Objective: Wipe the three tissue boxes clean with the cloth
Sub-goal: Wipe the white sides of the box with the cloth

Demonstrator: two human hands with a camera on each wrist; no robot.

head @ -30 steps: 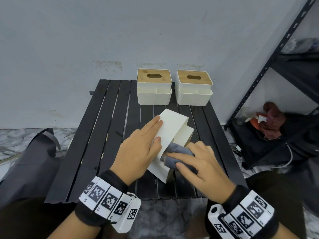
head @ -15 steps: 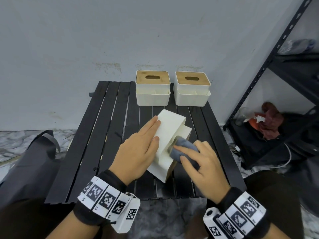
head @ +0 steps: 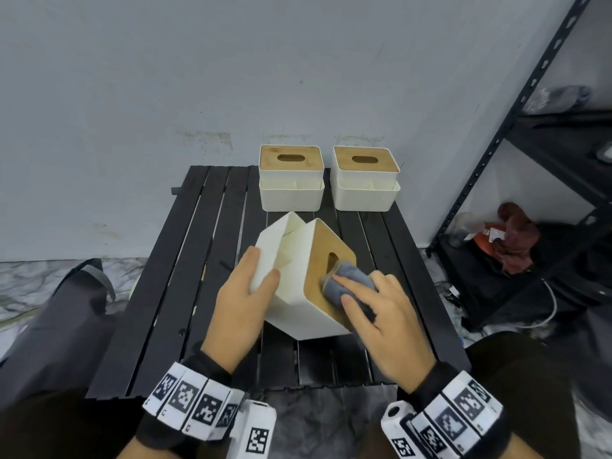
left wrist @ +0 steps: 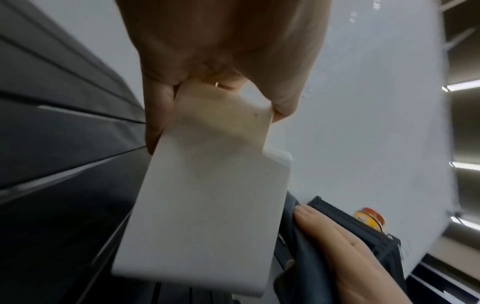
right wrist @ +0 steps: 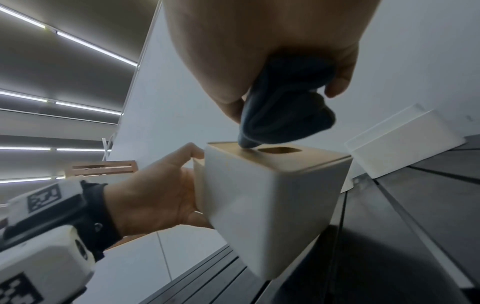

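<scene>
I see the near tissue box (head: 299, 293) tipped on its side in the middle of the black slatted tabletop (head: 185, 293), its white body angled toward me and its wooden lid (head: 326, 256) turned to face the right. Against that lid, just below the oval slot (head: 332, 261), sits the bunched grey cloth (head: 347, 283); my right hand (head: 381, 313) has its fingers curled over the cloth and pinches it, pressing the wad onto the wood, and the right wrist view shows the cloth's tip touching the lid beside the slot. My left hand (head: 241, 303) holds the box from the opposite side: the fingers lie along the white wall and the thumb hooks over the edge of the lower tray part, so the hand clasps the box rather than lying flat, which the left wrist view confirms with thumb and fingers closed on either side of the white panel. Beyond this box, at the far edge of the tabletop against the grey wall (head: 231, 77), stand the two other tissue boxes, the left one (head: 291, 180) and the right one (head: 366, 180), upright, side by side with a gap between them, wooden lids up. To the right of the tabletop stands a black metal shelf rack (head: 530, 134), with a reddish bundle (head: 516, 240) on its low shelf. To the left of the tabletop lies a dark bag (head: 66, 309) on the floor.
</scene>
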